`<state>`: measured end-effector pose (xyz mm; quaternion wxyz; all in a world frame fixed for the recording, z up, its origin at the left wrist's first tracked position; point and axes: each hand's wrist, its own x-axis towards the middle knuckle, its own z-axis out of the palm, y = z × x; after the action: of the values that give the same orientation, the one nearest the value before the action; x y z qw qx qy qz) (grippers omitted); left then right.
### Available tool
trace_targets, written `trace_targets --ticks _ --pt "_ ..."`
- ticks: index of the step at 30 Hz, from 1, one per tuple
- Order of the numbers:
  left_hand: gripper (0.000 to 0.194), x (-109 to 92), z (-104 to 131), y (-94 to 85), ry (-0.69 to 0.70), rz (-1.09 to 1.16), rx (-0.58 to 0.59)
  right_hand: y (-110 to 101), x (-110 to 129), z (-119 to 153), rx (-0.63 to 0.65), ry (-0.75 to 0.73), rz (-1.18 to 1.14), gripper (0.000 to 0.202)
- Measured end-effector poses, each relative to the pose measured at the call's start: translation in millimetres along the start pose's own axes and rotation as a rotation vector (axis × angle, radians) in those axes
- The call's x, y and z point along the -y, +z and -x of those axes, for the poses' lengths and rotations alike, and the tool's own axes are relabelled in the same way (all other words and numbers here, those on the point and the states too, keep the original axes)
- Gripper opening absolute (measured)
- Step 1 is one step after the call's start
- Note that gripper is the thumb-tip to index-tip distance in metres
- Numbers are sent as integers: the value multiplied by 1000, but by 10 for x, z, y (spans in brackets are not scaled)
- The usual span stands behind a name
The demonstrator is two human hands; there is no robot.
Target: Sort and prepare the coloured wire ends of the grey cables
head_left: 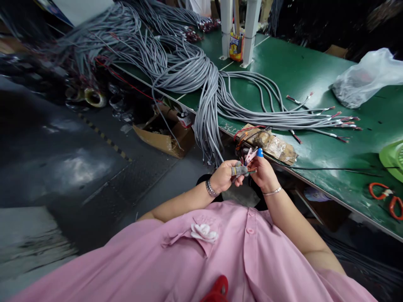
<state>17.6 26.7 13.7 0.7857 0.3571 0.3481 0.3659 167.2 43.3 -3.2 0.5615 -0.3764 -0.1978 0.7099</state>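
Close to the table's front edge, my two hands meet in front of my body. My left hand (224,176), with a grey cover on a finger, is closed around the end of a grey cable, where thin coloured wires (252,170) stick out. Beside it my right hand (264,173), wearing a blue cover (260,152) on one fingertip, pinches a small pink clip-like piece (250,155). How the wires sit against that piece is partly hidden by fingers. Just beyond lies a brown taped pad (267,142) at the edge, with red and black wires beside it.
A thick bundle of grey cables (208,79) drapes over the green table (302,63). Orange-handled pliers (385,193), a green basket (390,157) and a plastic bag (362,79) are at right. An open cardboard box (160,140) stands below, left.
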Motion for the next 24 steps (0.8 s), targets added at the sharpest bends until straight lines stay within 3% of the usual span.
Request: trace_targets --ticks 10,18,24 --pt "25 64 -62 -26 -26 -5 -7 123 -15 -14 -14 4 -85 41" --pt "32 35 80 -7 -9 -37 -27 -20 -5 27 36 100 -118 54" --pt "34 56 123 11 57 14 -83 -2 11 42 16 28 -93 32"
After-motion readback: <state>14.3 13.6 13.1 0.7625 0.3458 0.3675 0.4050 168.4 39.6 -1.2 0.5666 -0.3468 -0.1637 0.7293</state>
